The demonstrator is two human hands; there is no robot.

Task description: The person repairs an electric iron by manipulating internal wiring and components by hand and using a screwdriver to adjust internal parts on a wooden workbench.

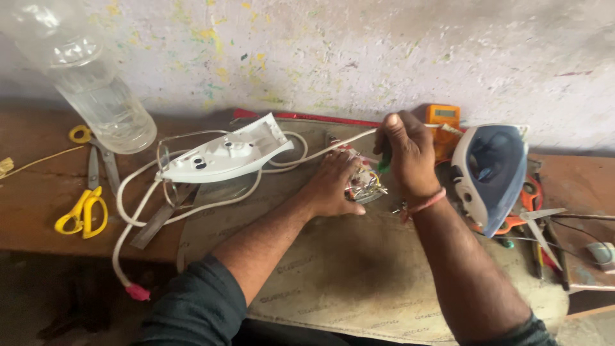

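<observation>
1. Lower frame: both forearms run up from the bottom edge over a beige mat [359, 275] that covers the bench [38, 205]. The mat's lower centre is bare, the widest open room in view.
2. Centre: left hand [333, 186] lies palm down on a small wired part [366, 182]; grip pressing it to the mat, fingers spread narrow.
3. Right hand [407, 154], just right of centre, grip closed around a green-handled tool [384, 163] pointing down into the wired part. A red band sits on that wrist.
4. Left of centre: white iron shell [224, 150] with white cord [128, 205] looping round it towards the bench's front edge.
5. Far left: yellow-handled scissors [86, 192]; upper left corner, clear plastic bottle [83, 70].
6. Right: blue-and-white iron body [490, 173] just beside the right wrist; pliers and loose tools [544, 237] crowd the right edge.
7. Far: orange meter [443, 116] against the wall [352, 51].
</observation>
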